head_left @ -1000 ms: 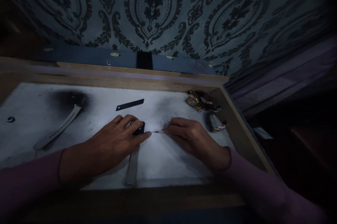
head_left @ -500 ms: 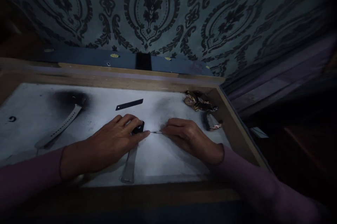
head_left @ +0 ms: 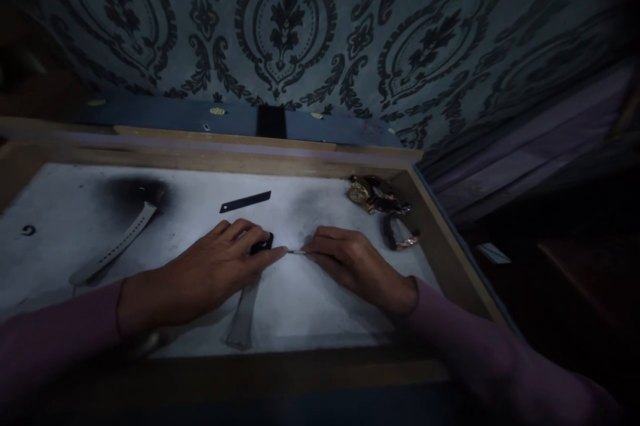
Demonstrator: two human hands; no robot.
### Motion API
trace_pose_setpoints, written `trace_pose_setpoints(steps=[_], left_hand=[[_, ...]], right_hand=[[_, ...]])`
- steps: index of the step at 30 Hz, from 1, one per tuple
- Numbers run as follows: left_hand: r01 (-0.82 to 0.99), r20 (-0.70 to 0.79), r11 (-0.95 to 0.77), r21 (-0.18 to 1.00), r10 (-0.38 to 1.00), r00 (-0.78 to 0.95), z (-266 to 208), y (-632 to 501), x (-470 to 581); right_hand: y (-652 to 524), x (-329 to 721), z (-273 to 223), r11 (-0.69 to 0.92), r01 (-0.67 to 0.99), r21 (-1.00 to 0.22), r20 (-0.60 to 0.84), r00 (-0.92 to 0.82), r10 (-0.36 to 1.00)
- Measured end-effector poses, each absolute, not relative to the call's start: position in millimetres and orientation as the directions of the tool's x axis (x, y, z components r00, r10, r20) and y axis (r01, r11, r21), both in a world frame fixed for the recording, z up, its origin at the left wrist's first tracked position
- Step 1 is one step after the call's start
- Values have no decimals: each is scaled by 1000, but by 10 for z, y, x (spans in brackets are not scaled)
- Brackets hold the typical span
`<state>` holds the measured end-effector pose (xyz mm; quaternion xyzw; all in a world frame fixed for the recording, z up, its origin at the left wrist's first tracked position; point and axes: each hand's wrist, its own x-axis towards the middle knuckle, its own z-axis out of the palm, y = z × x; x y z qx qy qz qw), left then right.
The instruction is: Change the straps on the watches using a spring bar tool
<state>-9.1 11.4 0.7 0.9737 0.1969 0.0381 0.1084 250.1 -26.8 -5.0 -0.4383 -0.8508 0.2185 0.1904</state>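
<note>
Both arms in purple sleeves reach forward and lie low over a shallow wooden tray [head_left: 450, 259] with a pale, smudged liner. The left hand [head_left: 220, 269] lies flat, palm down, with its fingers spread over a small black watch case [head_left: 263, 243] and pressing it to the liner. A pale strap [head_left: 243, 319] comes out from under this hand and runs toward the near edge of the tray. The right hand [head_left: 350, 259] is curled, knuckles up, and its fingertips pinch a thin metal tool [head_left: 295, 252]. The tool lies almost flat, and its tip points left at the side of the watch case, just at the left fingertips. Further back on the liner lies a dark flat strip [head_left: 246, 201]. At the left lies another pale strap [head_left: 115, 249] by a black smudge. A pile of watches [head_left: 383, 203] sits in the far right corner of the tray. Behind the tray stands a blue wall [head_left: 400, 33] with dark curly patterns. The room is dim.
</note>
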Motion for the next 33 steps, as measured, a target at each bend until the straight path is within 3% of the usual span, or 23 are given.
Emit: trace_pose_setpoints(steps=[11, 33], left_hand=[[413, 27, -835, 364, 453, 891, 12, 140, -72], [371, 83, -889, 267, 405, 911, -49, 145, -108]], right_hand=[[-269, 2514, -89, 511, 637, -577, 155, -529, 834], [-247, 2536, -80, 504, 607, -614, 173, -520, 837]])
